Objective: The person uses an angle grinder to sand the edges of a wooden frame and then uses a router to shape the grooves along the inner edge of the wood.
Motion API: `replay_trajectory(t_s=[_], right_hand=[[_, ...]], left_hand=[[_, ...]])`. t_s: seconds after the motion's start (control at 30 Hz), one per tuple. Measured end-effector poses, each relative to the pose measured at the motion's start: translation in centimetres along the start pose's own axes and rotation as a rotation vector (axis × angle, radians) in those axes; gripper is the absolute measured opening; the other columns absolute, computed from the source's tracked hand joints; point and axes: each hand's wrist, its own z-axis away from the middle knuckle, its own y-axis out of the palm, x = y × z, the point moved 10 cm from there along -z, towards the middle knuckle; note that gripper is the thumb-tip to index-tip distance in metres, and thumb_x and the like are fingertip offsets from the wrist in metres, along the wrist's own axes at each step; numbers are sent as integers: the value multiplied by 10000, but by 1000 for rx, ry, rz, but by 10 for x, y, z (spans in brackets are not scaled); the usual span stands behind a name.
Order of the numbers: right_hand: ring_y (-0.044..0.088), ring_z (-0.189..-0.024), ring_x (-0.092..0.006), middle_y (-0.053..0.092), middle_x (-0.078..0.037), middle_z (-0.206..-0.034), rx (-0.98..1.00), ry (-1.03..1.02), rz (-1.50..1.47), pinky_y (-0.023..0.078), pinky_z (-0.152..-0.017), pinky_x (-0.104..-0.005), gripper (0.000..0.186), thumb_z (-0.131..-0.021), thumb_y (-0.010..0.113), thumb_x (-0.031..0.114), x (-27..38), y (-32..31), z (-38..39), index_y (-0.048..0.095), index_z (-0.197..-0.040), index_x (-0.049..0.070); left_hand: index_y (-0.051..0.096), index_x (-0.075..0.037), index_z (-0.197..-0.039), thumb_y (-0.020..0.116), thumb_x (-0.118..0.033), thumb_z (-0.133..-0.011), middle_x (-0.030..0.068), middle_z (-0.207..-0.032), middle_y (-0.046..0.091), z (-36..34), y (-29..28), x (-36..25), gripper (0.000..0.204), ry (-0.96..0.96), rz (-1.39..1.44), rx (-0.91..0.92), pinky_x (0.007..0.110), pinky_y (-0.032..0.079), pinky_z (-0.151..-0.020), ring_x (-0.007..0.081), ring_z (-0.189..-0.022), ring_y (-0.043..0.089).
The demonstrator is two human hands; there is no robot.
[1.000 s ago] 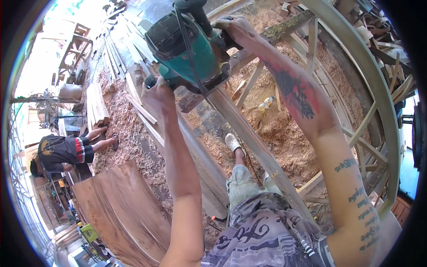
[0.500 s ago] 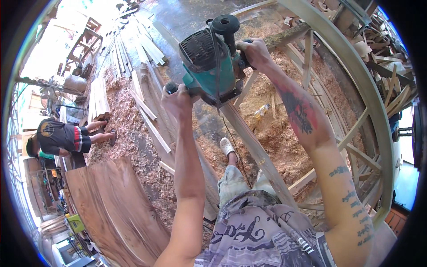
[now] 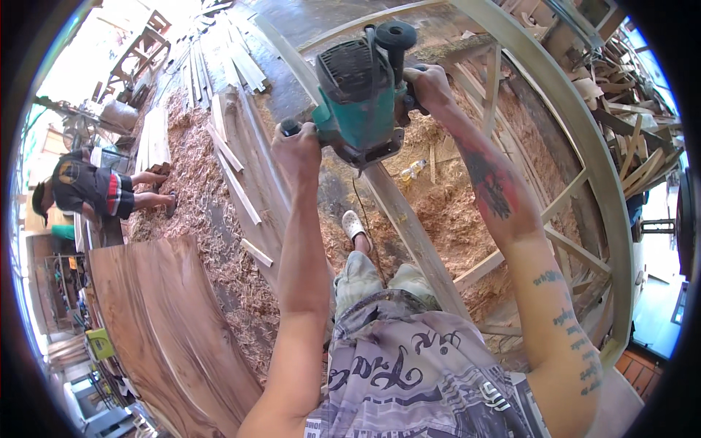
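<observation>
A teal and black plunge router point(image 3: 359, 120) is held out in front of me, over the far end of a long wooden bar point(image 3: 412, 230). My left hand point(image 3: 298, 155) is closed around its left side handle, thumb side up. On the opposite side, my right hand point(image 3: 431, 87) grips the other handle. A black round-topped knob stands up beside the motor housing. The router's body hides its bit and the wood directly under the base. A dark cord point(image 3: 359, 197) hangs below it toward my foot.
A large curved wooden frame point(image 3: 580, 128) with cross slats surrounds the right side. Wood shavings point(image 3: 453, 219) cover the floor, with a plastic bottle point(image 3: 412, 171) among them. A broad wooden slab point(image 3: 164, 321) lies at left, near a bending co-worker point(image 3: 95, 186). Scrap wood point(image 3: 635, 146) is piled far right.
The router and both hands have shifted slightly right in view, while the floor, slab and co-worker appear farther left. Both hands keep their hold on the handles.
</observation>
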Motion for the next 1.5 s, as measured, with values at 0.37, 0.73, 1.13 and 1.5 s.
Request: replay_trajectory(t_s=[0.37,0.73,1.13,1.5], right_hand=[[695,-661,-260,692,-153,-721,0,-119,178,530,-616,-383,156,-805,653,131,18,-21,49,759,-891,54],[573,-542,-141,621,-85,-603,-145,138,-145,446,-527,-357,308,-822,669,254,-6,-62,100,686,-730,-40],[562,-608,-91,640,-33,-665,-209,-167,387,461,-587,-312,309,-828,695,274,47,-97,172,687,-789,-32],[523,-595,-93,583,3,-654,-161,359,-302,416,-527,-297,226,-795,677,201,7,-118,250,656,-722,-12]], left_hand=[[655,18,-734,624,-103,-756,39,-595,612,33,-9,3,127,-5,-37,-20,339,477,-557,127,-566,571],[626,22,-817,692,-127,-745,82,-639,609,75,-5,-17,178,-61,-31,87,344,492,-605,172,-596,581],[606,-3,-784,668,-141,-739,139,-672,622,138,-26,-30,158,-49,-47,117,376,499,-630,238,-614,602],[622,10,-808,685,-126,-732,161,-650,645,213,-44,-51,168,18,-72,104,399,527,-618,294,-580,646]])
